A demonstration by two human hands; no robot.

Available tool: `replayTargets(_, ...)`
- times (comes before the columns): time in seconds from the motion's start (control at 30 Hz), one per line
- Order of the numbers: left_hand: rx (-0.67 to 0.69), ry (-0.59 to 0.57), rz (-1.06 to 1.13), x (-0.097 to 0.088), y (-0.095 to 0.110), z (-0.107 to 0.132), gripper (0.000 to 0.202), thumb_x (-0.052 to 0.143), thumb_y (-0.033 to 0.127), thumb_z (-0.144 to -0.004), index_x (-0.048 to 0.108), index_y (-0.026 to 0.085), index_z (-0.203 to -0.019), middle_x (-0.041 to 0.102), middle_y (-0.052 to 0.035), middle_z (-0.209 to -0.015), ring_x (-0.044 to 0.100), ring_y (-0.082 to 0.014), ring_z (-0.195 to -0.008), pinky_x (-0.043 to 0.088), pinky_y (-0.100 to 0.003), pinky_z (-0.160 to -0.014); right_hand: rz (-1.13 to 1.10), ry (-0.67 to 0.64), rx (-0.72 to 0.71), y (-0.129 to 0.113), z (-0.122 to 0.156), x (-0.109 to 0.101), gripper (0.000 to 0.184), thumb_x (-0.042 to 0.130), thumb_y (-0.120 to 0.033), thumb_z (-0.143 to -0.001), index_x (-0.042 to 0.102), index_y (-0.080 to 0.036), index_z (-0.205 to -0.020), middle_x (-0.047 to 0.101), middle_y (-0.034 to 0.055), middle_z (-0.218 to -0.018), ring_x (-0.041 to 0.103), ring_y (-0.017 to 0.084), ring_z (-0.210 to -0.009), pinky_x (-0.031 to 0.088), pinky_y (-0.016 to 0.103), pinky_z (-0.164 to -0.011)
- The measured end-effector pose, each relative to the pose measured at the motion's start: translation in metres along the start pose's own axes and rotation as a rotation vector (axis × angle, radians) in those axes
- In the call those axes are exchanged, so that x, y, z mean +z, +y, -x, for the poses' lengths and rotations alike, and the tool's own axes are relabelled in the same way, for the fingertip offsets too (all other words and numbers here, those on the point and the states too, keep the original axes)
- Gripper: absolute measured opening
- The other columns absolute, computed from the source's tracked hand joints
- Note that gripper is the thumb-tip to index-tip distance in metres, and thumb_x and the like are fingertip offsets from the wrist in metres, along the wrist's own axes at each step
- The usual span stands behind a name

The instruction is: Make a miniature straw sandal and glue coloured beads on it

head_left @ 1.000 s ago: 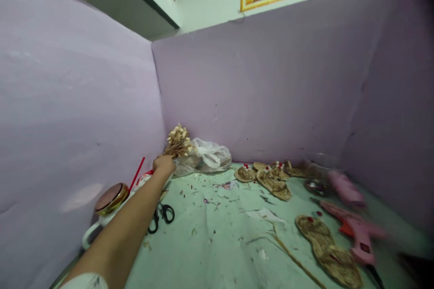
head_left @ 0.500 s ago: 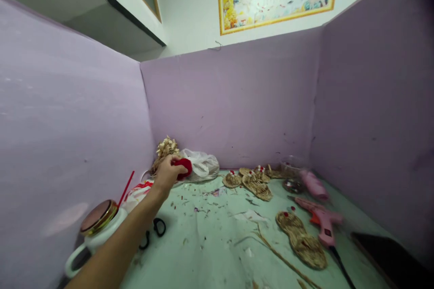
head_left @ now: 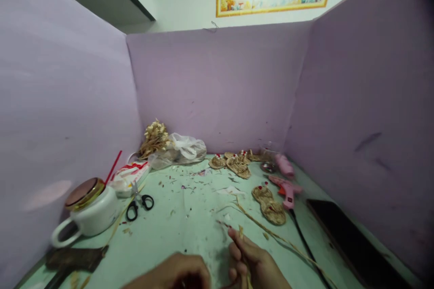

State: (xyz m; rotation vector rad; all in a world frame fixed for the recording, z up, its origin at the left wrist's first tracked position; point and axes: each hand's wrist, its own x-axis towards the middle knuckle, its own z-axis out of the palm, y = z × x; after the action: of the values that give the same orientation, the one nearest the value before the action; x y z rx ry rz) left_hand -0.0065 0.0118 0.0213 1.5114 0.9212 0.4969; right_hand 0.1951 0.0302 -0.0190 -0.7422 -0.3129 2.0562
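Note:
At the bottom edge, my left hand [head_left: 181, 268] is curled and blurred. Something dark red shows in the shadow under its fingers, but its kind is hidden. My right hand [head_left: 252, 259] is closed around a pale dried straw strand [head_left: 241, 231], whose end sticks up past the fingers. A thin reddish strand [head_left: 224, 224] extends left from the thumb tip. Near this hand lies a long dried stalk [head_left: 264, 230]. Beyond it rests a woven straw sandal shape [head_left: 269, 205] with small red beads at its far end.
On the left stand black-handled scissors [head_left: 139, 205], a lidded white mug [head_left: 95, 214] and a dark-headed tool [head_left: 76, 257]. A plastic bag [head_left: 188, 149] and dried flowers [head_left: 156, 135] lie at the back. To the right are a pink glue gun [head_left: 287, 189] and a black phone-like slab [head_left: 349, 239].
My left hand has drawn back from the plastic bag, where it held a soft red item, to the near edge. My right hand has come into view with the straw. The view has tipped down.

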Motion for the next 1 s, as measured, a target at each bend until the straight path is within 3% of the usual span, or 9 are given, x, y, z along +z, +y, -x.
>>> replayTargets(0.13,-0.117,0.160,-0.298,-0.045,0.019,0.011,0.020,0.049,0.021,-0.062,0.065,0.020,-0.074,0.061,0.0006,-0.072,0.051,-0.0169,-0.070,0.036,-0.022,-0.058,0.066,0.029,-0.075,-0.002,0.005,0.004,0.037,0.079,-0.036,-0.052,0.058,-0.015,-0.074,0.048,-0.0097,-0.041,0.028,0.001,-0.030,0.029,0.015,-0.033)
replayTargets(0.23,-0.147,0.205,-0.438,-0.053,0.016,0.003,0.018,0.047,0.024,-0.067,0.062,0.018,-0.072,0.061,-0.0010,-0.067,0.053,-0.0169,-0.064,0.038,-0.024,-0.055,0.195,0.011,-0.107,0.003,0.005,0.003,0.037,0.075,-0.041,-0.058,0.056,-0.015,-0.076,0.045,-0.0100,-0.041,0.026,0.001,-0.032,0.025,0.015,-0.034)
replayTargets(0.3,-0.102,0.308,-0.607,-0.046,0.009,-0.004,0.018,0.048,0.024,-0.070,0.064,0.017,-0.074,0.064,-0.0037,-0.073,0.056,-0.0194,-0.071,0.041,-0.027,-0.064,0.279,-0.003,-0.142,0.007,0.004,0.002,0.037,0.074,-0.044,-0.060,0.055,-0.015,-0.075,0.044,-0.0096,-0.042,0.026,0.002,-0.034,0.027,0.016,-0.035)
replayTargets(0.4,0.112,0.576,-0.803,-0.025,0.000,-0.011,0.022,0.047,0.020,-0.074,0.066,0.017,-0.084,0.066,-0.0092,-0.092,0.056,-0.0242,-0.093,0.039,-0.034,-0.084,0.349,-0.051,-0.179,0.011,0.003,0.000,0.035,0.071,-0.044,-0.065,0.055,-0.015,-0.077,0.045,-0.0088,-0.044,0.026,0.003,-0.035,0.030,0.017,-0.037)
replayTargets(0.53,0.358,0.816,-0.682,0.010,-0.004,-0.011,0.028,0.045,0.016,-0.077,0.063,0.019,-0.099,0.064,-0.0100,-0.100,0.056,-0.0221,-0.095,0.042,-0.033,-0.084,0.375,-0.116,-0.197,0.016,0.007,0.002,0.041,0.066,-0.041,-0.072,0.053,-0.014,-0.100,0.051,-0.0066,-0.047,0.028,0.002,-0.034,0.025,0.015,-0.035)
replayTargets(0.6,0.316,0.788,-0.522,0.025,-0.005,-0.013,0.027,0.047,0.018,-0.076,0.061,0.020,-0.100,0.065,-0.0086,-0.097,0.059,-0.0189,-0.079,0.046,-0.030,-0.072,0.376,-0.156,-0.213,0.018,0.008,0.003,0.064,0.066,-0.042,-0.072,0.040,-0.013,-0.123,0.058,-0.0032,-0.051,0.028,0.003,-0.032,0.023,0.015,-0.034)
replayTargets(0.73,0.010,0.536,-0.011,0.041,-0.007,-0.026,0.022,0.048,0.026,-0.075,0.058,0.016,-0.092,0.054,0.0019,-0.050,0.044,-0.0106,-0.040,0.035,-0.022,-0.041,0.411,-0.215,-0.193,0.022,0.008,0.002,0.097,0.066,-0.044,-0.071,0.008,-0.007,-0.139,0.064,0.0017,-0.055,0.025,0.003,-0.031,0.029,0.016,-0.034)
replayTargets(0.9,-0.039,0.288,0.316,0.041,-0.012,-0.043,0.035,0.047,0.045,-0.073,0.058,0.012,-0.065,0.050,0.0015,-0.037,0.035,-0.0067,-0.030,0.021,-0.019,-0.033,0.537,-0.243,-0.154,0.027,0.001,-0.004,0.105,0.065,-0.051,-0.069,0.002,-0.005,-0.140,0.062,-0.0007,-0.049,0.030,0.005,-0.031,0.032,0.017,-0.033)
replayTargets(1.0,-0.040,0.275,0.401,0.039,-0.012,-0.045,0.026,0.055,0.036,-0.066,0.054,0.013,-0.054,0.048,0.0021,-0.033,0.033,-0.0048,-0.027,0.015,-0.019,-0.033,0.634,-0.253,-0.106,0.029,-0.006,-0.004,0.109,0.062,-0.057,-0.069,-0.001,-0.005,-0.141,0.061,-0.0009,-0.048,0.037,0.007,-0.030,0.032,0.018,-0.033)
